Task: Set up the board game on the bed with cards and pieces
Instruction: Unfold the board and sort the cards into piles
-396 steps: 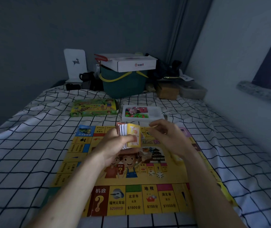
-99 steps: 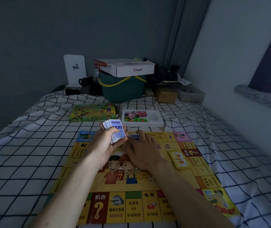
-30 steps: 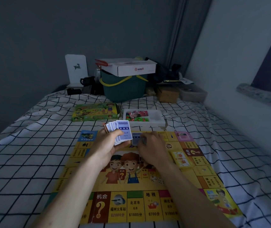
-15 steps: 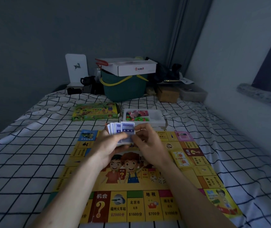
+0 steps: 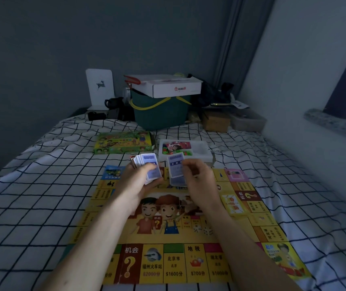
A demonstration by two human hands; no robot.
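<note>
Right hand point(image 5: 197, 177) has just pulled blue card point(image 5: 176, 168) off deck point(image 5: 148, 170) gripped in left hand point(image 5: 138, 185), carrying it above board point(image 5: 168, 223) far edge on bed point(image 5: 31, 196); dealing onto pile point(image 5: 177, 181) continues.

checked bed point(image 5: 42, 206) — game board point(image 5: 189, 234), box point(image 5: 123, 141), tray point(image 5: 205, 152)

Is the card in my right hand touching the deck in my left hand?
Apart. The head view shows a strip of board between the card in the right hand and the left hand's deck.
</note>
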